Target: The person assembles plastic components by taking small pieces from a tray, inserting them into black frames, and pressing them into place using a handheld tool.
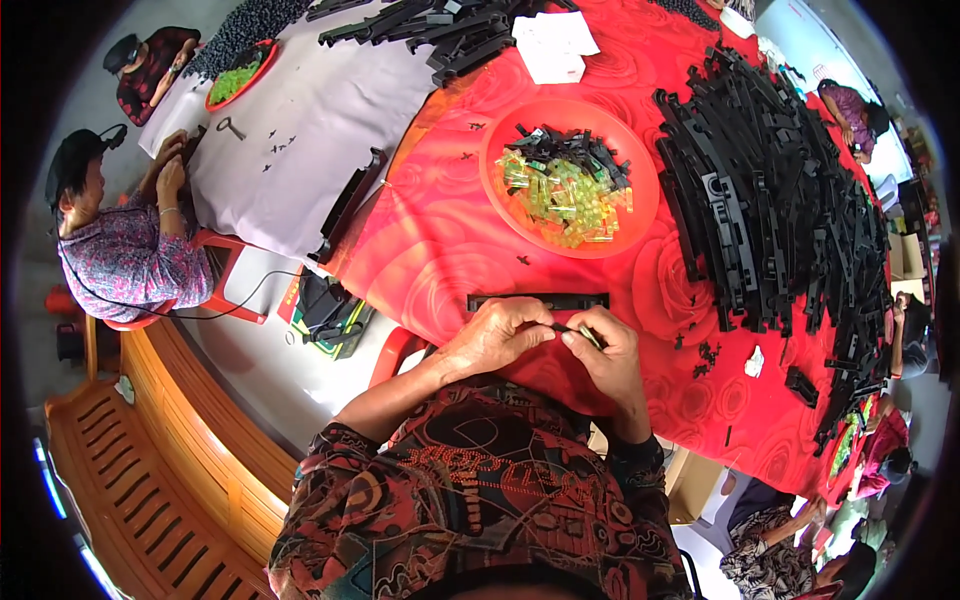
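My left hand point(500, 337) and my right hand point(612, 357) meet at the near edge of the red-covered table, both closed in a pinch. Between their fingertips is a small black plastic piece point(561, 327), partly hidden by the fingers. In my right hand's fingers there also shows a bit of something pale green, too small to name. Just beyond both hands lies a long black plastic strip point(570, 300), its near side covered by my left hand. Farther off stands a red basin point(489, 180) holding clear yellowish-green small pieces and black ones.
Long black plastic parts point(735, 200) are heaped on the right of the red cloth point(440, 235); more lie at the far side near white papers point(553, 48). Small black bits point(708, 355) are scattered at right. A person point(125, 220) sits at the grey-covered table, left. A wooden bench point(130, 470) stands lower left.
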The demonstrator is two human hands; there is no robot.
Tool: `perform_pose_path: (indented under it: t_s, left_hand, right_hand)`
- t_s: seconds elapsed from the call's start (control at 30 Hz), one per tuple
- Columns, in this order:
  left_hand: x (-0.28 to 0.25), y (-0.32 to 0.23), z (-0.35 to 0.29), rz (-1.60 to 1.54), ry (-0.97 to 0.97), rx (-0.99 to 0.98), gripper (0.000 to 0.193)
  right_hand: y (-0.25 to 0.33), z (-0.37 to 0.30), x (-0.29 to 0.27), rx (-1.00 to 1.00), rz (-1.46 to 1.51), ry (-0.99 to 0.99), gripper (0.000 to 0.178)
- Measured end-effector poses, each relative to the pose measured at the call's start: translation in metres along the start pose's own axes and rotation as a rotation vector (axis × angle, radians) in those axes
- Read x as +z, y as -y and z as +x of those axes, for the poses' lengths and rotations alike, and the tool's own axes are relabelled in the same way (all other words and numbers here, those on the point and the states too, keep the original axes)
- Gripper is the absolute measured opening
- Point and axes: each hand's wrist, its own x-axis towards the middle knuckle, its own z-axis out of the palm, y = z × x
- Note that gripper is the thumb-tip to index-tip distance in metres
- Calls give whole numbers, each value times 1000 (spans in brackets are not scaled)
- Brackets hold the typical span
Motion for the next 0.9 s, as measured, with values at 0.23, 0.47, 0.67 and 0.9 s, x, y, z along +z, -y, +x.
perform_pose_path:
  t_s: [0.23, 0.47, 0.67, 0.9]
  left_hand:
    - [0, -3, -4, -188, 5, -42, 8]
    - [7, 3, -13, -417, -92, -186, 5]
    - [9, 9, -12, -247, -144, -76, 8]
    - [-47, 18, -23, 741, -320, 123, 21]
  right_hand:
    - [1, 2, 3, -21, 13, 83, 11]
    - [-12, -8, 18, 237, 277, -189, 12]
    - [-11, -9, 24, 186, 153, -281, 12]
    - [-29, 2, -4, 332, 156, -339, 12]
